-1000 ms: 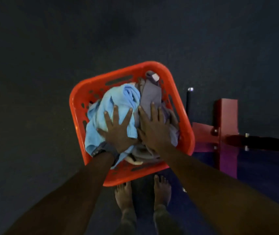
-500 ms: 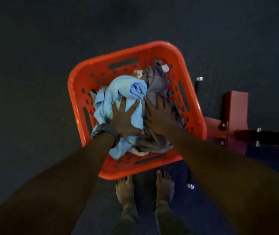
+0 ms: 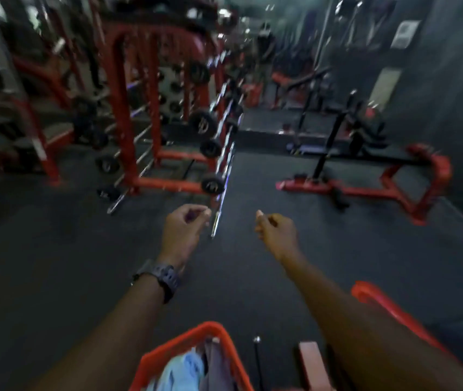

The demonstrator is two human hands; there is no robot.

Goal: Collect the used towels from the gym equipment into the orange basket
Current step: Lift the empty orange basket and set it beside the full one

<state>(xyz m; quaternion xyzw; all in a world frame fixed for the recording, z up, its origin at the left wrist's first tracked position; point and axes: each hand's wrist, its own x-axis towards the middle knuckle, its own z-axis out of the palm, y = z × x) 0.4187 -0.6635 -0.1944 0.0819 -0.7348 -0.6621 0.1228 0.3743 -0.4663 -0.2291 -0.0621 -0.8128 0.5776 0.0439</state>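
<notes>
Hands are what we see first, both stretched out ahead of us over the dark floor (image 3: 55,249). Our left hand (image 3: 183,230), with a watch (image 3: 160,277) on its wrist, has its fingers loosely curled and holds nothing. Our right hand (image 3: 276,231) looks the same, fingers loosely bent round nothing, though the blur hides the fine detail. The orange basket (image 3: 168,351) sits at the bottom edge, below our forearms, well apart from both hands. Inside it lie a light blue towel (image 3: 185,368) and a grey towel (image 3: 214,362), side by side. Ahead on the left stands a red rack (image 3: 151,108) with barbells and weight plates. To the right a red bench frame (image 3: 393,179) rests on the floor.
</notes>
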